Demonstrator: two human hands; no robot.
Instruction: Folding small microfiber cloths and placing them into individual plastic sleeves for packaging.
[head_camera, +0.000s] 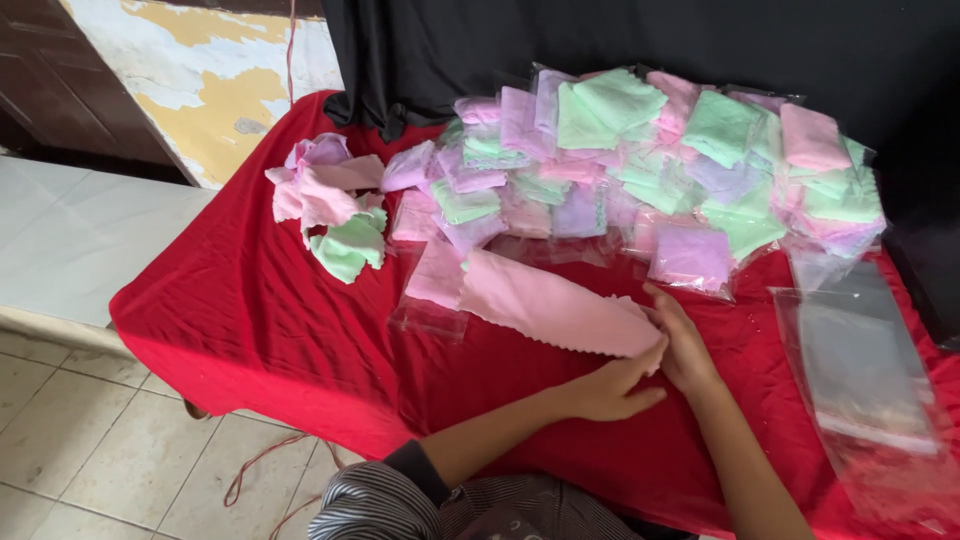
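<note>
**Both hands at the near end of the pink cloth**

Right now we have a long, folded pink microfibre cloth (545, 305) lying on the red-draped table (250, 320), roughly mid-table and just in front of the big heap of bagged pastel cloths (660, 170) along the far edge. Its long axis runs from upper left to lower right, and it is the lower-right end that reaches us. Our left hand (615, 385) comes in from below, fingers curled loosely, thumb and fingertips pinching that end's lower edge. Our right hand (680, 340) lies just beside it, fingers bent and pressing the same end from the right side. So the cloth stretches away up and left from both hands, which almost touch each other. A loose pile of unbagged pink and green cloths (330, 205) sits toward the table's far left corner, and clear plastic sleeves (865, 370) lie by the right edge.
</note>
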